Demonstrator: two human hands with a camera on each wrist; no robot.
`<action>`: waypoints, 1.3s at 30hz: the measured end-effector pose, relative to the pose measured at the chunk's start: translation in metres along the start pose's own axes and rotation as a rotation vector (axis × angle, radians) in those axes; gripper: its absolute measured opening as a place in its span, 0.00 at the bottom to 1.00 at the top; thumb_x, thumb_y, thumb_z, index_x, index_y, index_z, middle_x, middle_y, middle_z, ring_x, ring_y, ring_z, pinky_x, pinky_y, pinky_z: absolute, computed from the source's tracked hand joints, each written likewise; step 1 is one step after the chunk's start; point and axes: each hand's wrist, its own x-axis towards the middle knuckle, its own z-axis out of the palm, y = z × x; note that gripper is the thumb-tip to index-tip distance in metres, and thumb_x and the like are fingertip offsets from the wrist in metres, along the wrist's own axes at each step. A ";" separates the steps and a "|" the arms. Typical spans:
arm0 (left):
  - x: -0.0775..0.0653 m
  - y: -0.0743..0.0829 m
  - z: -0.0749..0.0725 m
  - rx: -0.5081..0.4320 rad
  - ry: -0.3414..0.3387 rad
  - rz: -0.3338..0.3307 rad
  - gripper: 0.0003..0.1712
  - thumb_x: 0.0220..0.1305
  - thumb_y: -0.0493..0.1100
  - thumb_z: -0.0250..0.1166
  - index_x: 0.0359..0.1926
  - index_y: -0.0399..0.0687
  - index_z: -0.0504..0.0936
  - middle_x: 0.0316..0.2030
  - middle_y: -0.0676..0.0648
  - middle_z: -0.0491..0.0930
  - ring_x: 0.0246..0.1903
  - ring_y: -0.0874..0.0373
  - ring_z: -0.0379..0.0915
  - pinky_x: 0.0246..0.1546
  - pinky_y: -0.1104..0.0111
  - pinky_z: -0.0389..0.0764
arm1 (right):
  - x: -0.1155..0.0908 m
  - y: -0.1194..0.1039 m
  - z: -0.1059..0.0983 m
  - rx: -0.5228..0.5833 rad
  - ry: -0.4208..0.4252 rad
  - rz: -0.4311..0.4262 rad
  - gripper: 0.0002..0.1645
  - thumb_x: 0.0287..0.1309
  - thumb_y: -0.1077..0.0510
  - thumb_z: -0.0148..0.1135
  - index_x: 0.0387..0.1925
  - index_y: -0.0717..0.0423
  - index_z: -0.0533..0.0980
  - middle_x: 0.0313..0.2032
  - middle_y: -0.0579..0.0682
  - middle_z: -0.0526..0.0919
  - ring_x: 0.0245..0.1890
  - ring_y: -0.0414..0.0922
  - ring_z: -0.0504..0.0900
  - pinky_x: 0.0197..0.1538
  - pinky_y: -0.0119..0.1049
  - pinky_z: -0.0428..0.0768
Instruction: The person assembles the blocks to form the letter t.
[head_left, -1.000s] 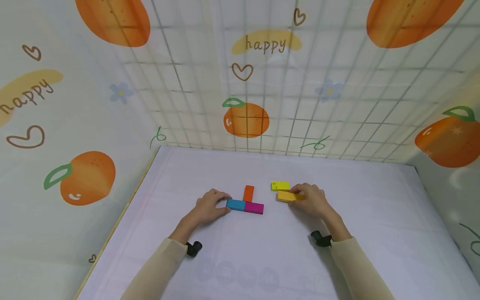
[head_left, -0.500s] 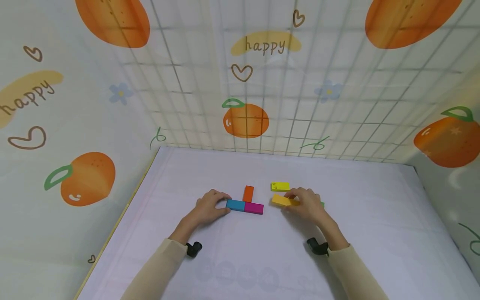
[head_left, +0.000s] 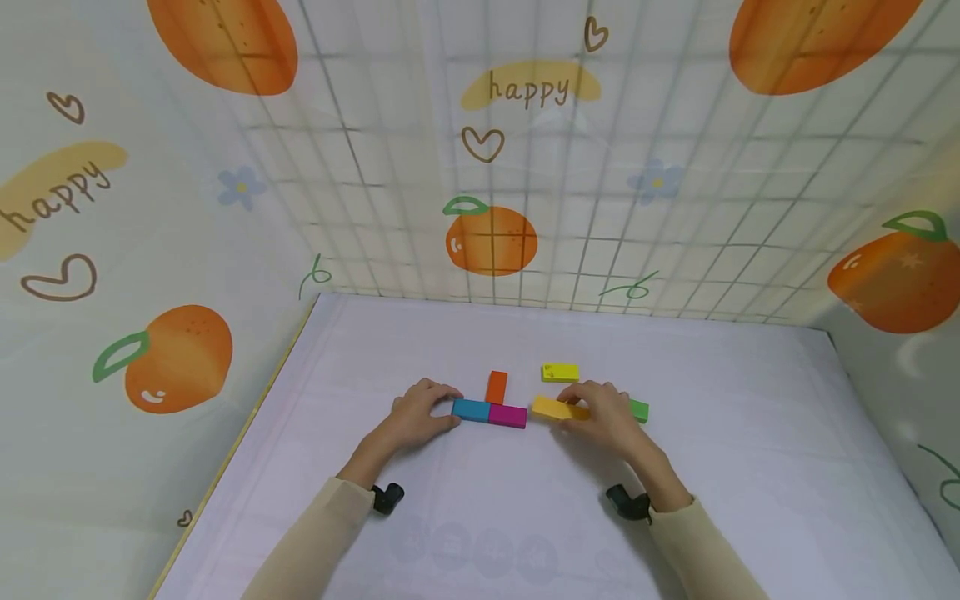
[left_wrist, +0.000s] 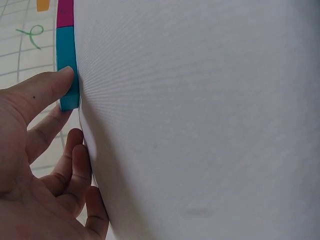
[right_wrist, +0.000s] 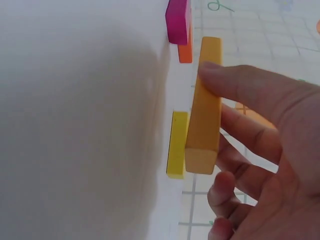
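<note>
In the head view my left hand pinches the left end of a blue block between thumb and fingers. Its right end meets a magenta block, making one row on the white table. An orange-red block stands out from the row's far side, near the joint. My right hand pinches a yellow-orange block, whose left end is just right of the magenta one. The right wrist view shows the thumb on one side of this yellow-orange block, fingers behind it.
A bright yellow block with a marking lies beyond the right hand. Partly hidden behind that hand is a green block. A printed curtain with oranges hangs along the table's far edge.
My right hand has carried the yellow-orange block left and slightly nearer, towards the magenta block's end. The green block has come into sight behind it. My left hand has stayed in place.
</note>
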 end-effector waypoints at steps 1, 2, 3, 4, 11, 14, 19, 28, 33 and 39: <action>0.000 0.000 0.000 -0.001 0.001 0.000 0.20 0.63 0.51 0.71 0.56 0.64 0.82 0.50 0.52 0.74 0.53 0.54 0.69 0.52 0.51 0.65 | 0.000 -0.001 0.001 0.002 -0.001 -0.002 0.17 0.52 0.56 0.77 0.45 0.48 0.84 0.42 0.45 0.83 0.43 0.50 0.73 0.43 0.48 0.62; 0.000 0.000 0.000 -0.002 0.002 0.000 0.20 0.63 0.51 0.71 0.56 0.64 0.82 0.50 0.52 0.74 0.53 0.54 0.69 0.52 0.50 0.65 | -0.001 -0.003 0.002 0.004 -0.003 -0.001 0.17 0.52 0.55 0.77 0.45 0.48 0.84 0.42 0.45 0.83 0.43 0.50 0.73 0.43 0.48 0.62; 0.000 0.000 0.000 -0.003 0.003 0.000 0.20 0.63 0.50 0.71 0.56 0.64 0.82 0.50 0.52 0.74 0.53 0.54 0.69 0.52 0.50 0.65 | -0.001 -0.005 0.003 0.004 -0.006 0.003 0.17 0.52 0.55 0.78 0.45 0.47 0.84 0.42 0.44 0.83 0.43 0.50 0.72 0.43 0.48 0.62; 0.000 0.000 0.000 -0.002 0.004 0.000 0.20 0.63 0.50 0.71 0.56 0.64 0.82 0.50 0.52 0.74 0.53 0.54 0.69 0.52 0.50 0.65 | -0.002 -0.007 0.004 0.002 -0.008 0.005 0.17 0.51 0.55 0.78 0.44 0.47 0.84 0.42 0.44 0.83 0.43 0.50 0.72 0.43 0.48 0.62; -0.001 0.000 0.000 -0.009 0.001 0.000 0.20 0.63 0.50 0.71 0.56 0.64 0.82 0.50 0.52 0.74 0.53 0.54 0.69 0.52 0.50 0.65 | -0.005 -0.015 0.012 -0.005 -0.022 0.010 0.17 0.50 0.53 0.79 0.43 0.44 0.83 0.41 0.41 0.82 0.43 0.48 0.71 0.44 0.48 0.61; -0.001 0.000 0.000 -0.008 0.000 0.000 0.21 0.63 0.50 0.71 0.56 0.64 0.82 0.50 0.52 0.74 0.53 0.54 0.69 0.52 0.50 0.65 | -0.006 -0.018 0.015 0.004 -0.029 0.019 0.18 0.50 0.53 0.79 0.43 0.44 0.83 0.41 0.40 0.82 0.43 0.47 0.71 0.44 0.48 0.61; -0.001 0.000 0.000 -0.008 -0.001 -0.003 0.20 0.63 0.51 0.71 0.56 0.63 0.82 0.50 0.51 0.74 0.53 0.54 0.69 0.52 0.50 0.65 | -0.007 -0.023 0.017 0.018 -0.040 0.020 0.19 0.48 0.53 0.80 0.43 0.44 0.83 0.40 0.40 0.82 0.44 0.47 0.71 0.45 0.48 0.62; 0.000 0.001 0.000 0.003 -0.004 -0.008 0.21 0.63 0.51 0.71 0.57 0.64 0.82 0.50 0.51 0.74 0.53 0.53 0.69 0.52 0.50 0.66 | -0.011 -0.031 0.028 0.021 -0.036 -0.019 0.19 0.47 0.53 0.80 0.42 0.42 0.83 0.38 0.37 0.81 0.43 0.45 0.72 0.45 0.47 0.63; 0.001 0.002 0.000 0.012 -0.010 -0.019 0.21 0.63 0.51 0.71 0.57 0.64 0.82 0.50 0.51 0.74 0.53 0.53 0.69 0.52 0.50 0.66 | -0.013 -0.036 0.033 0.008 -0.046 -0.039 0.19 0.48 0.53 0.80 0.43 0.43 0.82 0.39 0.37 0.80 0.43 0.44 0.72 0.44 0.45 0.63; 0.001 0.002 0.000 0.015 -0.014 -0.024 0.21 0.63 0.51 0.71 0.57 0.64 0.82 0.50 0.51 0.73 0.53 0.53 0.69 0.51 0.50 0.66 | -0.014 -0.043 0.038 -0.031 -0.050 -0.054 0.20 0.47 0.51 0.80 0.42 0.44 0.82 0.38 0.39 0.80 0.43 0.44 0.72 0.44 0.45 0.64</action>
